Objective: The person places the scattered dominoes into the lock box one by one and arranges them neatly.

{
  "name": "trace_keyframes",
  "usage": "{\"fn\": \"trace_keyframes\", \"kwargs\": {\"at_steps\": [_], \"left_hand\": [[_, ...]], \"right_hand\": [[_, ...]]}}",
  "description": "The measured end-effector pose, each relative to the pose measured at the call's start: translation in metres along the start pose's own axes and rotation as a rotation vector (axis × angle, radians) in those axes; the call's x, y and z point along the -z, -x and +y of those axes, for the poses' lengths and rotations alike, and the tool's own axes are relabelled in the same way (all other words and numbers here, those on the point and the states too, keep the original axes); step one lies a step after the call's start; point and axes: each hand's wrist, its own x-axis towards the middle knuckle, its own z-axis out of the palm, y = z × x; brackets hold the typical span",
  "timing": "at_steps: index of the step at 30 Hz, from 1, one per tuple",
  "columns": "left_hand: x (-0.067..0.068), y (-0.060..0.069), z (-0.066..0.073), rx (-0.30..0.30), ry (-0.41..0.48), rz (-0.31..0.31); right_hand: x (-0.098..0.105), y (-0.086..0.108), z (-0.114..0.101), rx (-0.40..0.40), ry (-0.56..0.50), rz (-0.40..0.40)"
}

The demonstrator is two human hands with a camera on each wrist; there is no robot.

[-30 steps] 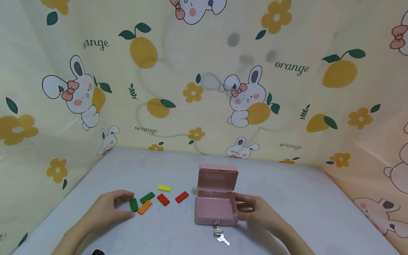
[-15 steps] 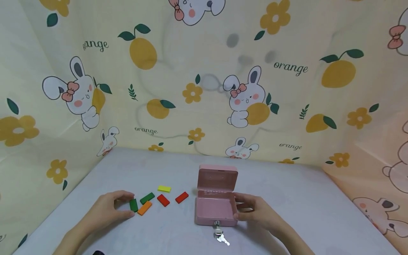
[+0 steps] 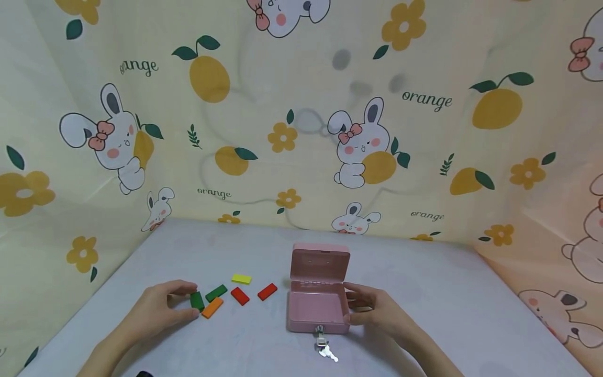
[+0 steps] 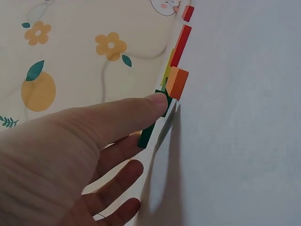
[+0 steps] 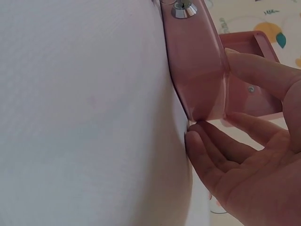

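Observation:
My left hand point(image 3: 157, 309) pinches a green block point(image 4: 149, 134) between thumb and index finger; in the left wrist view the other fingers hang loosely below. Close by lie an orange block point(image 3: 212, 308) and a second green block point(image 3: 216, 293). My right hand point(image 3: 379, 314) grips the right side of a pink cash box point(image 3: 318, 328), thumb near the upper rim and a finger at the back corner, as the right wrist view shows. The box lid point(image 3: 320, 265) stands raised, and the compartment holds nothing visible. Keys point(image 3: 327, 353) hang from the lock point(image 5: 184, 10) in front.
Two red blocks, a left one point(image 3: 239, 296) and a right one point(image 3: 267, 291), lie between the left hand and the box. A yellow block point(image 3: 242, 279) lies behind them. A printed cloth point(image 3: 301, 131) backs the white table point(image 3: 254, 351).
The head view has shifted slightly. The green block in my left hand has turned a little, and the left thumb has moved slightly up. My right hand stays on the cash box.

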Motion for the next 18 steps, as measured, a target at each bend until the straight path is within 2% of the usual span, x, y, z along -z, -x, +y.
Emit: {"fn": "trace_keyframes", "kwargs": {"at_steps": [5,12,18], "left_hand": [[-0.001,-0.002,0.003,0.006,-0.004,0.013],[0.001,0.000,0.009,-0.035,0.026,0.017],[0.001,0.002,0.015,-0.035,0.054,0.026]], "right_hand": [[-0.001,0.000,-0.002,-0.043,0.008,0.017],[0.001,0.000,-0.001,-0.003,0.018,-0.020],[0.002,0.000,0.000,-0.004,0.049,-0.025]]}}
